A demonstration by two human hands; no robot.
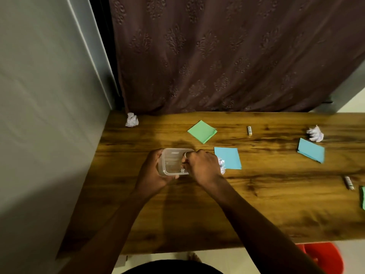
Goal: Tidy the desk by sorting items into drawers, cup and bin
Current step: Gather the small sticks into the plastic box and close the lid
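Left grip [154,173] clasps clear plastic container [172,162] at left wall. Right grip [203,167] curled over right rim, pinch contents unclear. Crumpled paper [222,165] just right of it.

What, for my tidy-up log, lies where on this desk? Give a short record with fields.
left grip: holds the clear container by its side
right grip: fingers curled at the container's rim; what they hold is unclear
paper balls: far-left ball; far-right ball; third ball beside the right grip, at the near blue pad
other pads: green pad; right blue pad
batteries: far battery; right battery
below the desk: red object
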